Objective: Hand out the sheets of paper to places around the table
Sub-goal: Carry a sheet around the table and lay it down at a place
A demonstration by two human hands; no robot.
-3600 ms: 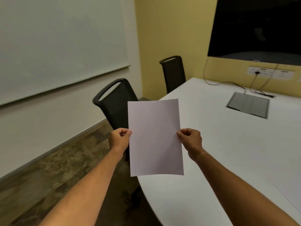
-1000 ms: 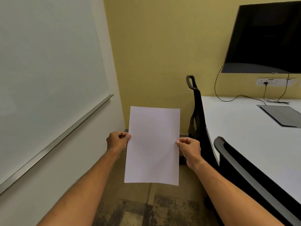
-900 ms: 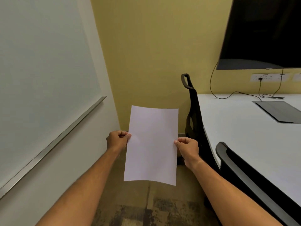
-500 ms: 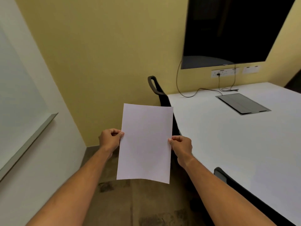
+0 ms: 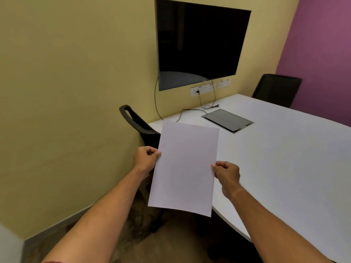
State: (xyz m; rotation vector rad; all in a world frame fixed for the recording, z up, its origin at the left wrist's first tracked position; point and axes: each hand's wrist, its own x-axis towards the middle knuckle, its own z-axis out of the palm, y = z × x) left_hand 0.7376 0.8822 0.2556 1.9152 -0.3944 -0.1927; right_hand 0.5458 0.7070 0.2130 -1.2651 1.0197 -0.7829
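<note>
Sheet of paper [image 5: 183, 168] held above bench [image 5: 284, 158] edge; left hand [image 5: 145, 158] and right hand [image 5: 227, 174] fingers pinch its side edges.

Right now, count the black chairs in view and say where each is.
2. One black chair stands at the white table's near-left edge, beside the yellow wall; another black chair stands at the far side by the purple wall. Others may be hidden.

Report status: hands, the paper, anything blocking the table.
Left hand and right hand pinch the sheet of paper by its side edges, held in the air. White table to the right, no sheets seen on it. Black chair at the near corner.
</note>
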